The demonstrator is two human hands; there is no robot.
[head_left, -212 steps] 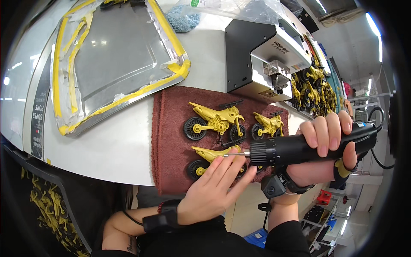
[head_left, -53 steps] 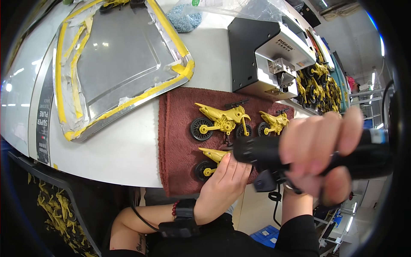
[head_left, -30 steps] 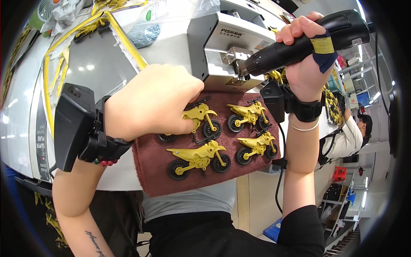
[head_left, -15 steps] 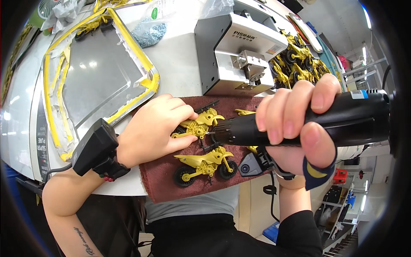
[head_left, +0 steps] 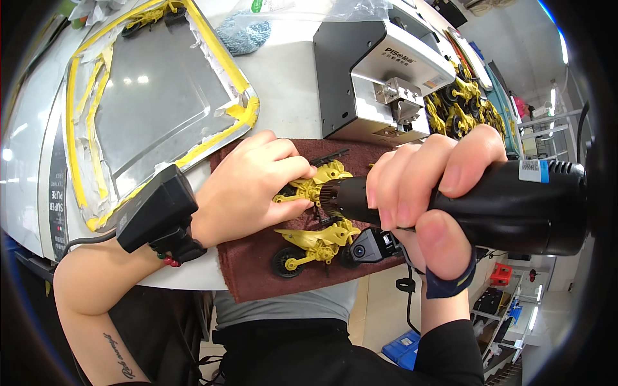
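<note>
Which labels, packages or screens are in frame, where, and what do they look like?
Small white and blue label: on the black power tool in the right hand.
Small multicoloured sticker: on the grey and white machine.
Clear plastic bag: top edge, crumpled.
No screens.

I pin a yellow toy motorcycle (head_left: 320,179) upright on its black wheels on the brown mat (head_left: 257,270), my left hand (head_left: 248,186) curled over its rear. My right hand (head_left: 425,193) wraps a black power screwdriver (head_left: 489,206), lying level, tip against that bike's middle. A second yellow motorcycle (head_left: 313,243) stands nearer me on the mat.
</note>
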